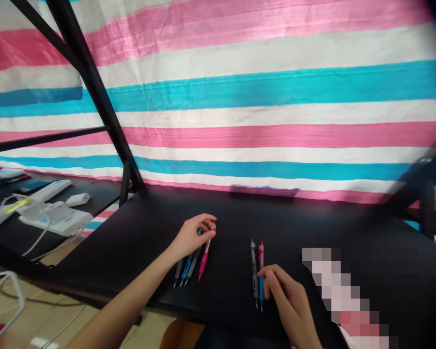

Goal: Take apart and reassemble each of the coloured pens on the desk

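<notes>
My left hand (198, 235) pinches the upper end of a pink pen (204, 261), which slants with its tip toward me. Just left of it lie a blue pen (186, 269), a grey pen (192, 266) and a dark pen (178, 272), their upper ends partly hidden by that hand. My right hand (285, 293) has its thumb and fingers closed at the side of a pen with a red top and blue lower part (261, 254). Close along its left side lies a grey-black pen (254, 266).
The pens are on a black table (148, 213). A black metal frame post (94, 92) rises at its left, before a striped sheet (240, 87). White power strips (58, 218) with cables occupy the left table. A pixelated patch hides something at right.
</notes>
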Action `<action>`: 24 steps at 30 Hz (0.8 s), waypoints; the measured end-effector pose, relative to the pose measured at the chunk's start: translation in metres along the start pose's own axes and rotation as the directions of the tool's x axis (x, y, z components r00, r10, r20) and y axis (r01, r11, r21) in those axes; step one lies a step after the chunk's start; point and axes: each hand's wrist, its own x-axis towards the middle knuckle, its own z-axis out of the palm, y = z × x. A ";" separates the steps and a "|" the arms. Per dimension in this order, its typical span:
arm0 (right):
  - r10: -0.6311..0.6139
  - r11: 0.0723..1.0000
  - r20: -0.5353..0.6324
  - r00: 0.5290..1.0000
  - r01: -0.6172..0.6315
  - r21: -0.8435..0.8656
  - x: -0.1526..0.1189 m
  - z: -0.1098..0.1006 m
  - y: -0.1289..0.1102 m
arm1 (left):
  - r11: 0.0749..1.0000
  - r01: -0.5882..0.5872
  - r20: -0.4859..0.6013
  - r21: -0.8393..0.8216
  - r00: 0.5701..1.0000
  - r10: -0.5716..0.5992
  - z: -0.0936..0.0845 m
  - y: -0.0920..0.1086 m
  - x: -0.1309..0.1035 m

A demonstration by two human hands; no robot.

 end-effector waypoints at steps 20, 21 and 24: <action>0.031 0.976 -0.224 0.974 0.018 0.215 0.004 -0.006 0.003 | 0.722 -0.528 0.423 0.448 0.836 0.349 0.075 0.047 -0.050; 0.032 0.974 -0.225 0.974 0.019 0.224 0.004 -0.006 0.003 | 0.706 -0.538 0.440 0.460 0.829 0.345 0.078 0.047 -0.052; 0.026 0.974 -0.233 0.972 0.028 0.226 0.004 -0.005 0.002 | 0.647 -0.551 0.422 0.527 0.830 0.363 0.081 0.040 -0.054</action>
